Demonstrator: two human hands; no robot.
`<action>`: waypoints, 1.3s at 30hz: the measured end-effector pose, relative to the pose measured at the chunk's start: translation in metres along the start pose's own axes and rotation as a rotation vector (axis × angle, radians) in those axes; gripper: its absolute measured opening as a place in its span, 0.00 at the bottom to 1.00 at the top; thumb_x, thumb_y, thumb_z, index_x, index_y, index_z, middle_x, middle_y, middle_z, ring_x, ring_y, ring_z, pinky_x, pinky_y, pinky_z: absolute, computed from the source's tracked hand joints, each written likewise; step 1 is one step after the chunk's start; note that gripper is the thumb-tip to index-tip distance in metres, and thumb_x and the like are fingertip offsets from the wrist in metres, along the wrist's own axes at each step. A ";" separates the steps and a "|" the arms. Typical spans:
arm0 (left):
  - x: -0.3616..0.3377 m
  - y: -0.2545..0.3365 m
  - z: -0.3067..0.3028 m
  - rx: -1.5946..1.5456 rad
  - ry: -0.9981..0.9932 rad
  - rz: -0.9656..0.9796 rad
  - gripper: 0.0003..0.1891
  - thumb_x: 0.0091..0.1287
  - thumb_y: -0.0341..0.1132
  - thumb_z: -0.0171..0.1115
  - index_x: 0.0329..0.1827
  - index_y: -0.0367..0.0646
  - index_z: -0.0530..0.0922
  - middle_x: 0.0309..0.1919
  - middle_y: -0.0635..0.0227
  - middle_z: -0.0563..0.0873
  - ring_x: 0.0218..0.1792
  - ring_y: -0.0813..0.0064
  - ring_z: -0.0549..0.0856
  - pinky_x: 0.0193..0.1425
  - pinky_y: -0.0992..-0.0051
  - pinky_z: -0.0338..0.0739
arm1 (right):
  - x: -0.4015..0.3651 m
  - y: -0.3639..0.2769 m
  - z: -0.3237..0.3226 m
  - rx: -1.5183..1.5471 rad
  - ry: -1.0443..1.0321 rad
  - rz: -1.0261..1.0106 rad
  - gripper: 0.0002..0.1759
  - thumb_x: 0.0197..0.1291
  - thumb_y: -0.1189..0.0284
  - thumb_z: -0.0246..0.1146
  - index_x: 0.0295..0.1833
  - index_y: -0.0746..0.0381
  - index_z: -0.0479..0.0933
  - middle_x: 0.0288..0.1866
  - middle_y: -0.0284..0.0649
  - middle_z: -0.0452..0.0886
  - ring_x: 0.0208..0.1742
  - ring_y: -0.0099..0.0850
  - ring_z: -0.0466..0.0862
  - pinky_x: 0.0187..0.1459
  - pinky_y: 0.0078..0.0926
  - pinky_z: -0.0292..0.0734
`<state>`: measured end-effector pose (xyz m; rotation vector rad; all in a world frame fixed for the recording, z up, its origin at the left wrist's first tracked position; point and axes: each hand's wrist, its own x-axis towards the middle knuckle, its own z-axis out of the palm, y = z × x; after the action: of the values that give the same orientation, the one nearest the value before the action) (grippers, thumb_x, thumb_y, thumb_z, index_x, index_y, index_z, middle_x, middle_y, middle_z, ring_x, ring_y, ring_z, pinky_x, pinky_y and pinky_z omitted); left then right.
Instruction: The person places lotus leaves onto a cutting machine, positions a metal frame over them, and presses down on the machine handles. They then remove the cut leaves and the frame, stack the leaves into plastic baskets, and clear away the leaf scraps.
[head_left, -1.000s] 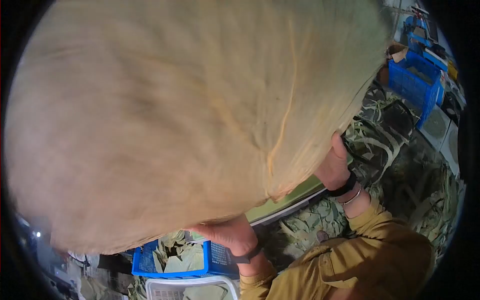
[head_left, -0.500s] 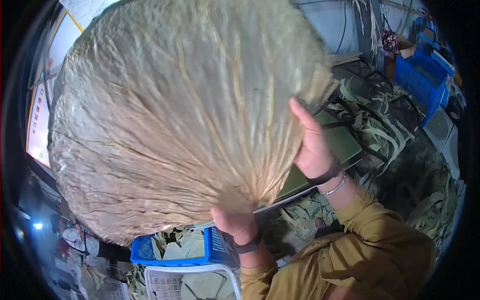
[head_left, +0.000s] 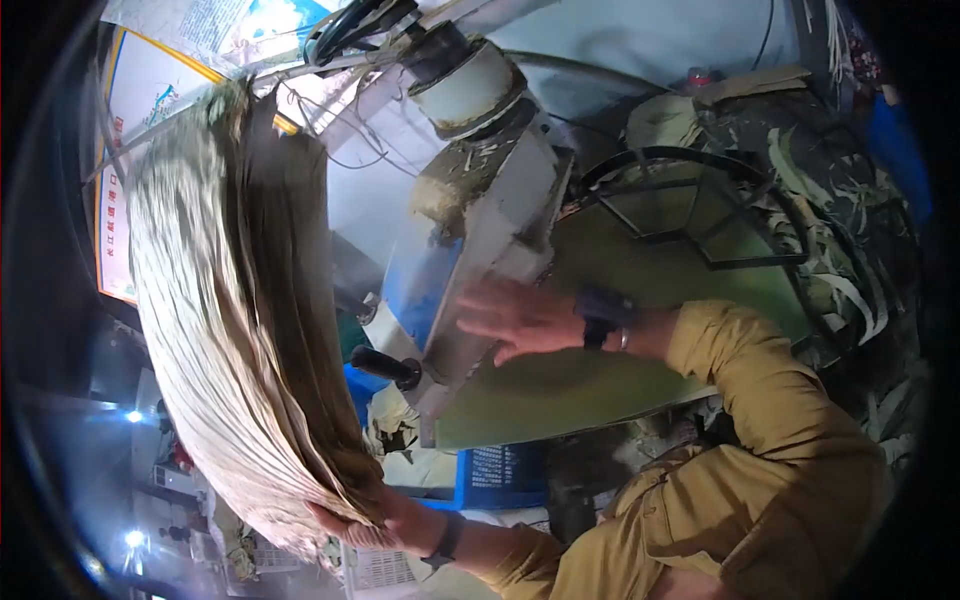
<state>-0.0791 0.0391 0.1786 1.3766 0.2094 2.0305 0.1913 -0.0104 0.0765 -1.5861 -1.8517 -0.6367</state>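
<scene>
A thick stack of large dried leaves (head_left: 225, 320) stands on edge at the left, folded into a curved bundle. My left hand (head_left: 365, 522) grips its lower end, with fingers wrapped round the edge. My right hand (head_left: 522, 318) is off the stack, fingers spread and slightly blurred, over the green board (head_left: 600, 370) and beside the machine's metal arm (head_left: 500, 240). A black handle (head_left: 385, 366) sticks out from the machine between the stack and my right hand.
A black metal frame (head_left: 690, 235) rests on the green board's back part. Leaf scraps (head_left: 850, 250) lie at the right. Below the board are a blue crate (head_left: 500, 478) and a white basket (head_left: 380, 568). A framed sign (head_left: 115, 210) hangs at the left.
The leaf stack has swung left and turned edge-on, uncovering the machine and the board. My right hand has let go of it and opened. My left hand has moved left and down with the stack.
</scene>
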 end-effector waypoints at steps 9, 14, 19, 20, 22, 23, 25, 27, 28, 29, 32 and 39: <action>0.036 -0.048 -0.074 -0.198 0.365 -0.229 0.19 0.65 0.37 0.61 0.58 0.40 0.77 0.62 0.53 0.74 0.60 0.56 0.76 0.68 0.55 0.68 | 0.020 -0.024 0.087 -0.200 -0.158 -0.073 0.27 0.62 0.50 0.55 0.65 0.46 0.67 0.76 0.43 0.54 0.77 0.44 0.52 0.69 0.43 0.60; 0.028 -0.056 -0.042 -0.317 0.291 -0.265 0.18 0.67 0.31 0.59 0.60 0.37 0.76 0.62 0.44 0.73 0.60 0.49 0.74 0.66 0.52 0.72 | 0.039 -0.010 0.123 -0.063 -0.079 -0.084 0.32 0.61 0.49 0.58 0.69 0.45 0.63 0.79 0.43 0.48 0.78 0.46 0.49 0.68 0.49 0.61; 0.014 -0.079 -0.047 -0.003 -0.005 -0.393 0.25 0.65 0.38 0.64 0.63 0.37 0.71 0.61 0.47 0.74 0.59 0.51 0.76 0.62 0.53 0.73 | -0.011 0.010 -0.008 -0.080 -0.012 0.023 0.22 0.58 0.57 0.62 0.54 0.57 0.74 0.57 0.44 0.75 0.61 0.44 0.74 0.57 0.46 0.69; 0.009 -0.091 -0.062 -0.616 0.173 -0.790 0.24 0.65 0.33 0.63 0.64 0.39 0.72 0.66 0.46 0.69 0.62 0.50 0.73 0.66 0.53 0.72 | -0.040 0.039 -0.045 -0.023 0.031 0.125 0.14 0.55 0.64 0.60 0.45 0.59 0.74 0.45 0.46 0.77 0.49 0.47 0.76 0.49 0.46 0.71; -0.027 -0.085 -0.058 -0.100 0.055 -0.799 0.33 0.62 0.36 0.66 0.69 0.38 0.64 0.68 0.48 0.67 0.63 0.52 0.72 0.67 0.55 0.71 | -0.064 0.002 -0.156 -0.326 0.165 0.279 0.08 0.50 0.71 0.59 0.36 0.62 0.76 0.35 0.48 0.79 0.37 0.50 0.79 0.40 0.45 0.75; -0.053 -0.078 -0.059 0.003 -0.232 -0.484 0.33 0.62 0.38 0.66 0.69 0.38 0.64 0.68 0.50 0.67 0.64 0.55 0.72 0.68 0.57 0.70 | -0.109 0.046 -0.158 -0.556 0.077 0.325 0.11 0.50 0.71 0.60 0.39 0.64 0.76 0.37 0.49 0.80 0.38 0.50 0.79 0.39 0.44 0.75; -0.078 -0.052 -0.047 -0.122 -0.276 -0.789 0.34 0.62 0.39 0.62 0.70 0.37 0.61 0.67 0.53 0.68 0.63 0.58 0.72 0.67 0.59 0.70 | -0.230 0.138 -0.186 -0.113 0.115 0.340 0.13 0.56 0.69 0.60 0.42 0.66 0.76 0.40 0.52 0.80 0.43 0.51 0.78 0.45 0.47 0.72; -0.090 -0.027 -0.030 -0.368 -0.018 -1.444 0.35 0.60 0.35 0.59 0.71 0.36 0.59 0.65 0.56 0.69 0.62 0.57 0.73 0.65 0.60 0.70 | -0.229 0.126 -0.218 -0.488 -0.406 0.932 0.17 0.60 0.64 0.60 0.47 0.67 0.73 0.40 0.54 0.79 0.46 0.53 0.77 0.47 0.47 0.70; -0.103 -0.023 -0.028 -0.353 -0.048 -1.503 0.36 0.58 0.32 0.60 0.71 0.36 0.59 0.65 0.57 0.70 0.62 0.56 0.73 0.66 0.60 0.69 | -0.252 0.136 -0.218 -0.483 -0.411 1.047 0.18 0.60 0.64 0.61 0.48 0.67 0.72 0.40 0.55 0.79 0.46 0.54 0.77 0.46 0.48 0.70; -0.123 -0.027 -0.035 -0.279 -0.114 -1.480 0.36 0.57 0.31 0.59 0.71 0.36 0.60 0.63 0.57 0.71 0.61 0.56 0.74 0.65 0.60 0.70 | -0.260 0.142 -0.215 -0.452 -0.435 1.030 0.18 0.60 0.64 0.61 0.48 0.67 0.72 0.40 0.55 0.79 0.46 0.54 0.77 0.46 0.48 0.70; -0.166 -0.034 -0.046 -0.101 -0.116 -1.695 0.33 0.59 0.22 0.56 0.71 0.35 0.60 0.62 0.57 0.73 0.59 0.57 0.76 0.64 0.61 0.72 | -0.270 0.152 -0.206 -0.332 -0.494 1.056 0.18 0.60 0.68 0.61 0.52 0.66 0.70 0.39 0.56 0.79 0.46 0.55 0.78 0.47 0.50 0.72; -0.190 -0.029 -0.037 -0.132 -0.061 -1.733 0.32 0.60 0.20 0.55 0.70 0.35 0.60 0.62 0.55 0.73 0.60 0.57 0.76 0.63 0.59 0.73 | -0.274 0.177 -0.182 -0.212 -0.111 1.139 0.20 0.58 0.71 0.61 0.55 0.67 0.72 0.51 0.57 0.79 0.55 0.54 0.77 0.55 0.43 0.73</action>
<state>-0.0568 -0.0449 0.0037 0.5929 0.8440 0.5043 0.4169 -0.2985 0.0021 -2.4569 -0.6782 -0.2004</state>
